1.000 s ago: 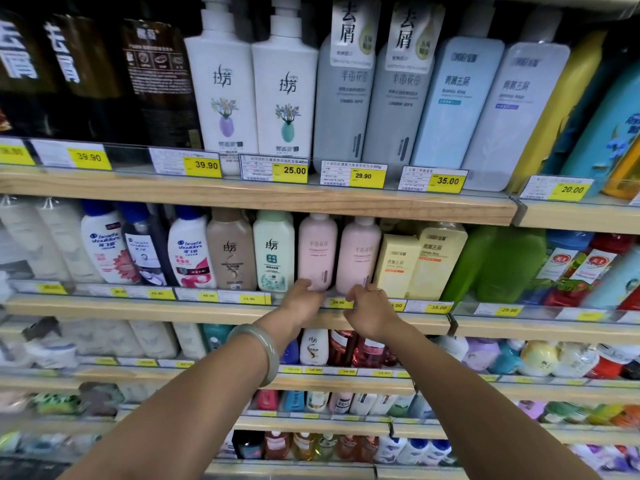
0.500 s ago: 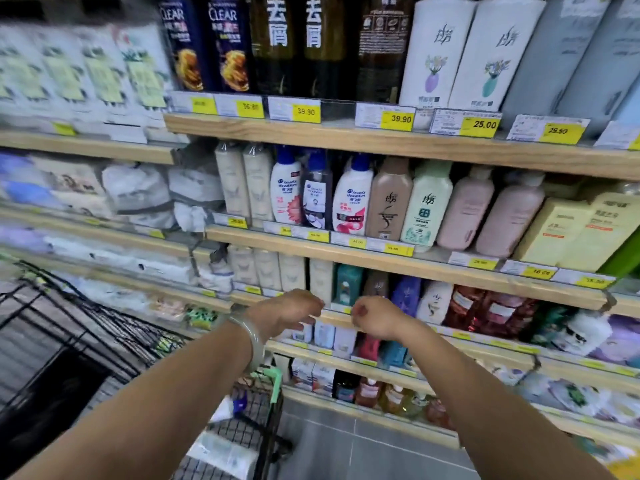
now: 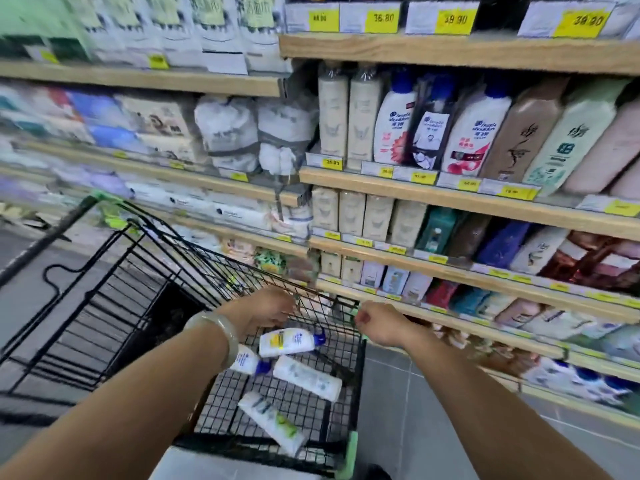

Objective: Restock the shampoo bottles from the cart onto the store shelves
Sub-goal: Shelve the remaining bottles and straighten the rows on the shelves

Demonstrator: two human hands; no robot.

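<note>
The black wire cart (image 3: pixel 114 299) stands below me, left of the shelves. Several white shampoo bottles lie flat in its near basket: one with a blue cap (image 3: pixel 289 341), another blue-capped one (image 3: pixel 250 364) partly under my left wrist, a plain white one (image 3: pixel 308 377) and one with a green label (image 3: pixel 273 422). My left hand (image 3: pixel 268 310), a pale bangle on its wrist, hangs over the basket with loosely curled fingers and holds nothing. My right hand (image 3: pixel 379 323) hovers by the cart's right rim, fingers loosely curled, empty. Shampoo bottles (image 3: pixel 394 126) stand in rows on the wooden shelves (image 3: pixel 450 199).
Wrapped paper goods (image 3: pixel 228 133) fill the shelves further left. Yellow price tags (image 3: pixel 498 190) line the shelf edges. Grey floor tiles (image 3: pixel 398 393) show between cart and shelving. The cart's far section holds a dark shape I cannot make out.
Both hands have drawn back from the pink bottles on the middle shelf and dropped to the cart. My view swung left and down, bringing the cart and its bottles into sight.
</note>
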